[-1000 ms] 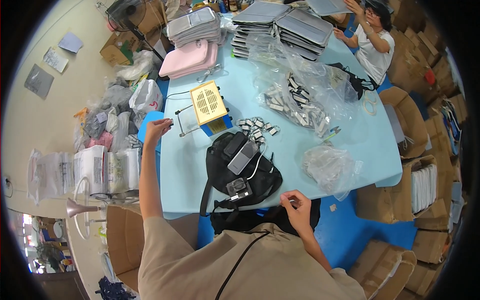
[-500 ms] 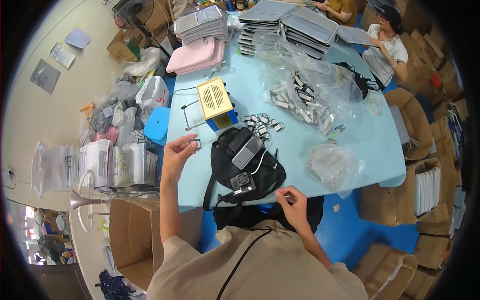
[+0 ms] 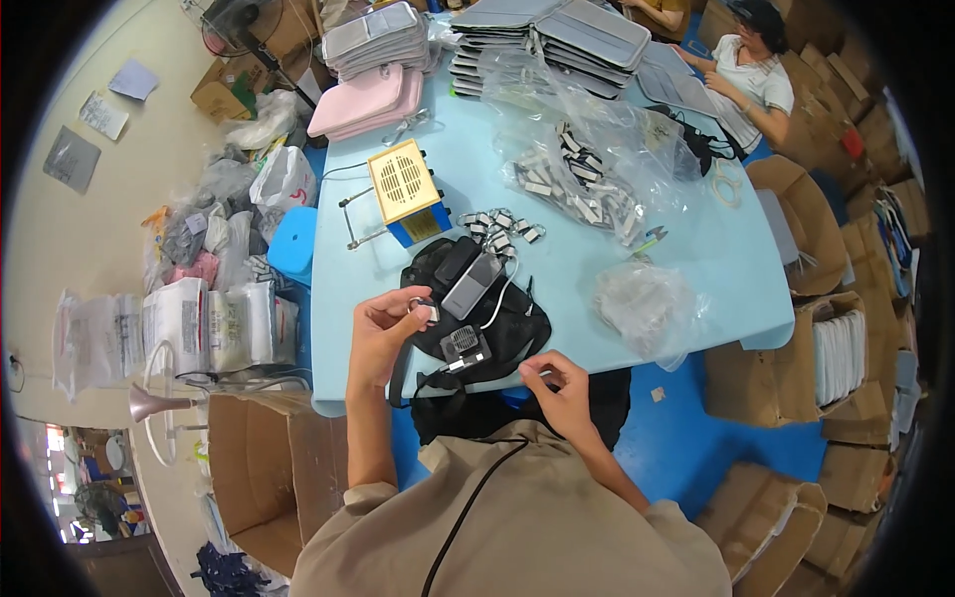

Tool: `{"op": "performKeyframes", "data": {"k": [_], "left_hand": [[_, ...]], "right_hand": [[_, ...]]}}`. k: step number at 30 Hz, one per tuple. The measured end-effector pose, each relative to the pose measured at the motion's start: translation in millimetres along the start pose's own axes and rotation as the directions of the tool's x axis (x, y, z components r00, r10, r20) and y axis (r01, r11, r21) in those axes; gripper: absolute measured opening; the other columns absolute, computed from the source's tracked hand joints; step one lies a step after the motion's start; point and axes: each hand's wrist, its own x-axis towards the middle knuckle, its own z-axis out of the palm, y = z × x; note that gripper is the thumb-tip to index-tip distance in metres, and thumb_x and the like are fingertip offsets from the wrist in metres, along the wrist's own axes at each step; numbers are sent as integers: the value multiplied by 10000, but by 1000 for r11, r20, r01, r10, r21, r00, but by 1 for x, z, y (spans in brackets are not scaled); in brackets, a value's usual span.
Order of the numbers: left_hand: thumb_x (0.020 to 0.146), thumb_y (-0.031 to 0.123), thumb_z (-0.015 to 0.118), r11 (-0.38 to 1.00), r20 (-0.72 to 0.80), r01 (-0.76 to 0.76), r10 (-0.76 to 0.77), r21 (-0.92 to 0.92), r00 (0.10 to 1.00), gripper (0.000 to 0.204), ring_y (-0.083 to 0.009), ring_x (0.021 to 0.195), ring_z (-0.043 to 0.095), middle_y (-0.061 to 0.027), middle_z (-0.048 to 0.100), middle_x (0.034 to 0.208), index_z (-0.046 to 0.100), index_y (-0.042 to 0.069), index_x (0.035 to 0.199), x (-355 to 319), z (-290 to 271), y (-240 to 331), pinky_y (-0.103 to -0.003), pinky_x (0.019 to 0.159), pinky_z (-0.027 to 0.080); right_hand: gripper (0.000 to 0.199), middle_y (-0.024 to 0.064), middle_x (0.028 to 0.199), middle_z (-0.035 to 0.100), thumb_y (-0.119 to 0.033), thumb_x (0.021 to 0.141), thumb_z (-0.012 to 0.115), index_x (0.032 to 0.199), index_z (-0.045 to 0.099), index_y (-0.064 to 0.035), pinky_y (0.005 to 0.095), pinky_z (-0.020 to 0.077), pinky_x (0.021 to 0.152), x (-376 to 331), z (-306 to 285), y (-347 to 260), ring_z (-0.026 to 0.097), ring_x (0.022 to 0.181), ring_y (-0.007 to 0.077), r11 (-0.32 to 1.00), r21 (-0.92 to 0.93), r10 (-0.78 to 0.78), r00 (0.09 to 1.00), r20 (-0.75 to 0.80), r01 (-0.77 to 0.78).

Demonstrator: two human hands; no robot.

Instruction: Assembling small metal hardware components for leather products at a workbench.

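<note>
My left hand point(image 3: 383, 333) pinches a small black-and-white piece with a metal ring point(image 3: 431, 311) between thumb and fingertips, above the left edge of a black mesh bag point(image 3: 522, 323). At the table's near edge, my right hand point(image 3: 562, 390) has thumb and forefinger pressed together; anything between them is too small to make out. On the bag lie a grey power bank point(image 3: 472, 288) with a white cable and a small dark device with a grille point(image 3: 464, 346). Just beyond the bag is a heap of similar ringed pieces point(image 3: 502, 231).
A yellow-and-blue box machine point(image 3: 406, 191) stands left on the light-blue table point(image 3: 657, 338). Clear plastic bags, one of similar pieces point(image 3: 587, 189), lie right. Stacked grey cases point(image 3: 547, 50) and pink cases point(image 3: 366, 101) sit at the back. Cartons point(image 3: 781, 368) flank the table; two people sit far right.
My left hand has carried the ringed piece rightward, to the edge of the black bag. My right hand stays pinched near the table edge. A co-worker's grey case has been lowered towards the table.
</note>
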Motion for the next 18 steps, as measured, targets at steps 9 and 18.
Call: {"op": "performKeyframes", "data": {"k": [9, 18], "left_hand": [[858, -23, 769, 999, 31, 34, -36, 33, 999, 254, -73, 743, 638, -37, 713, 844, 734, -51, 1109, -21, 33, -5, -209, 704, 508], [843, -38, 791, 999, 62, 29, -29, 14, 998, 245, -75, 779, 654, -68, 739, 880, 732, -59, 1080, -37, 45, -11, -216, 717, 513]], "right_hand": [[342, 58, 998, 674, -45, 913, 745, 1210, 579, -17, 262, 530, 765, 12, 40, -51, 666, 950, 129, 982, 115, -152, 988, 21, 148], [394, 55, 1020, 661, 6, 875, 766, 1206, 555, -28, 253, 548, 764, 14, 56, -61, 657, 983, 114, 966, 180, -196, 980, 40, 186]]}}
